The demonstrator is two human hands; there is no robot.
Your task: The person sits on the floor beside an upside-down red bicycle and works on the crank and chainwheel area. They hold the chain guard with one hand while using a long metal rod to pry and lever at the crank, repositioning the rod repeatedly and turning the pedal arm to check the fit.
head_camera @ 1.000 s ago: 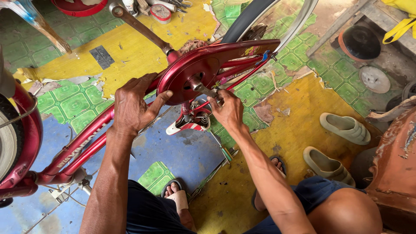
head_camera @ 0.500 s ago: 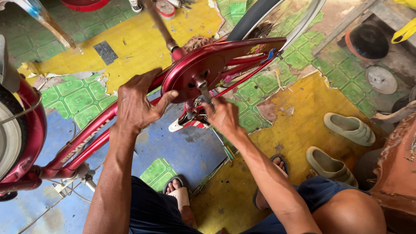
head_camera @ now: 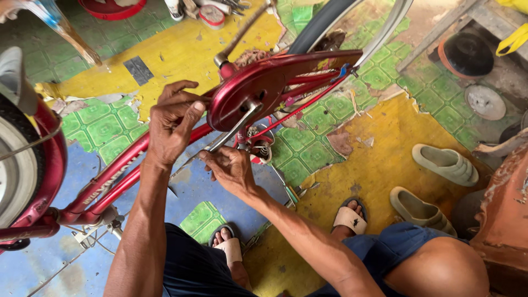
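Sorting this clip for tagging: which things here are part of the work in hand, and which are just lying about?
In hand:
left hand on the red bicycle frame
right hand at the crank arm
red chain guard

Lying about:
pair of pale slippers
red bowl
black round pan
grey disc

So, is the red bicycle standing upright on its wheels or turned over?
Cannot tell for sure. The red bicycle is seen from above; its wheels are cut off, only frame, chain guard and crank arm show.

Open floor (head_camera: 181, 55) above the red frame (head_camera: 110, 181), chain guard (head_camera: 258, 88) and crank arm (head_camera: 231, 132) crowding both hands
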